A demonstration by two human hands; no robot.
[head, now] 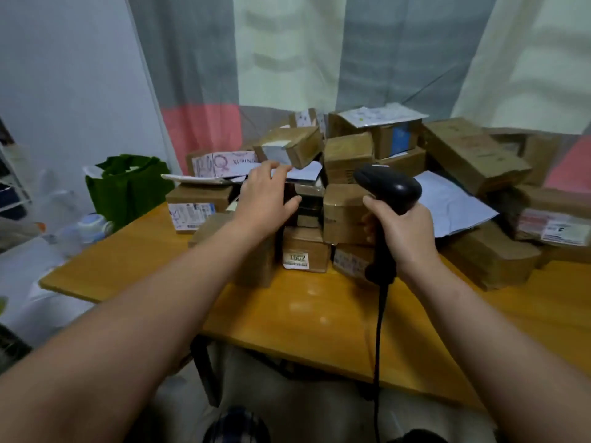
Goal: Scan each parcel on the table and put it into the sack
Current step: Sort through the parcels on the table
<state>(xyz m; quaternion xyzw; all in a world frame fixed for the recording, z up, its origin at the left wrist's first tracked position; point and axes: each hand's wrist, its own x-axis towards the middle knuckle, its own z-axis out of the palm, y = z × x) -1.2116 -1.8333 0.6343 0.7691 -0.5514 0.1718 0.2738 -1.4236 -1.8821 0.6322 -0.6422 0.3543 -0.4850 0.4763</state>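
— Well, how far along did it look?

— Barely begun, I'd judge; the heap of brown cardboard parcels (348, 161) covered the far half of the orange wooden table (307, 318), taped and labelled, boxy, some with white papers wedged between them; the green fabric sack (128, 187) stood open beyond the table's left end, and whether anything lay inside I could not tell.

— And the hands?

— The left hand (267, 199) lay spread, fingers loosely fanned, over a small dark box (307, 199) in the middle of the pile, touching it but not closed on it; the right hand (401, 233) was wrapped tight round the grip of a glossy black corded handheld scanner (388, 187), its rounded head pointed toward the boxes; nearly everything seemed left to scan.
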